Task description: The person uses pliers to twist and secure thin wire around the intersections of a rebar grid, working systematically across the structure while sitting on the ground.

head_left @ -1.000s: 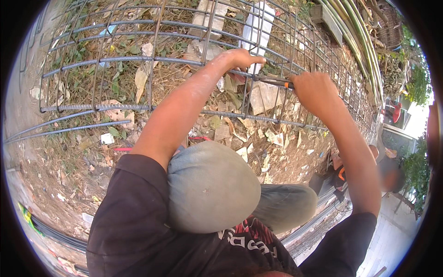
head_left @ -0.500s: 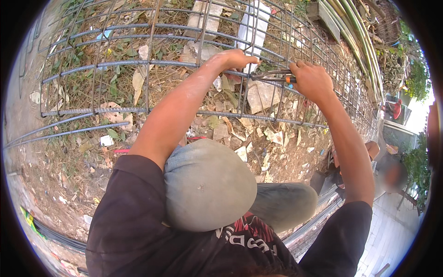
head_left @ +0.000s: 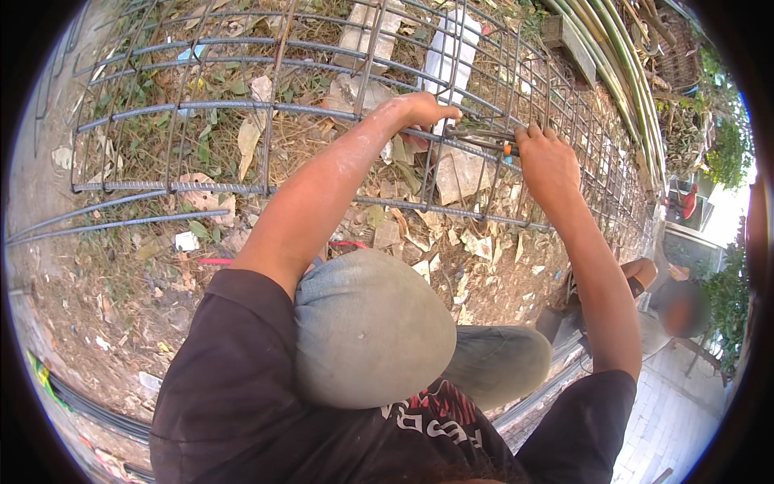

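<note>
A cage of ribbed steel bars (head_left: 218,106) with thin crossing stirrups stretches across the far side in front of me. My left hand (head_left: 421,111) is closed around one long bar, thumb side up, its fingers partly hidden under the steel. To its right, my right hand (head_left: 550,164) grips the handles of a pair of pincers (head_left: 481,140), dark metal with a bit of orange on the grip. The jaws reach a bar crossing just beside my left hand. Whether wire sits in them is too small to tell.
Under the cage lie a concrete block (head_left: 367,36), a white slab (head_left: 448,55), dry leaves and rubble. Two loose rods (head_left: 121,223) jut out at left. Bamboo poles (head_left: 621,73) lean at the far right. Another person (head_left: 641,274) crouches at right.
The pincers and my right hand have shifted slightly and the handles look closer together. My left hand stays on the bar. The view has moved a little.
</note>
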